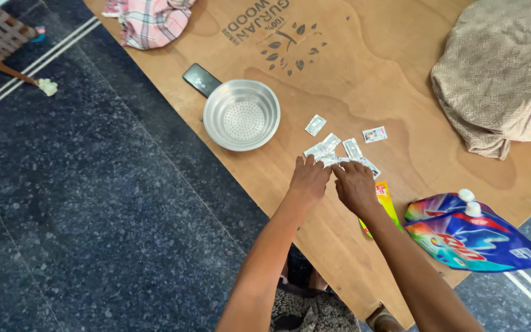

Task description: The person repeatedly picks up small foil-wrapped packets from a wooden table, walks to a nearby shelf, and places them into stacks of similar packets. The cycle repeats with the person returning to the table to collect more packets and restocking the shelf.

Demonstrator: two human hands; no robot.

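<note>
Silvery small sachets (330, 147) lie scattered on the plywood desk (364, 80), near the middle of the view. Both hands rest on the near end of that cluster. The left hand (308, 178) lies palm down, fingertips touching the sachets at its 12 o'clock; whether its grip is closed on one I cannot tell. The right hand (354, 184) sits just beside it at 3 o'clock, fingers curled over the packets, and its grip is likewise hidden.

At 10 o'clock from the hands stands a round metal strainer bowl (241, 114) with a perforated bottom, and a dark phone (200, 79) lies touching its far rim. A yellow packet (386, 203) lies partly under the right forearm. At 4 o'clock lies a colourful spouted refill pouch (474, 237). A beige cloth bundle (502, 74) sits at 2 o'clock, and a pink checked cloth (152, 21) at 11 o'clock, well apart.
</note>
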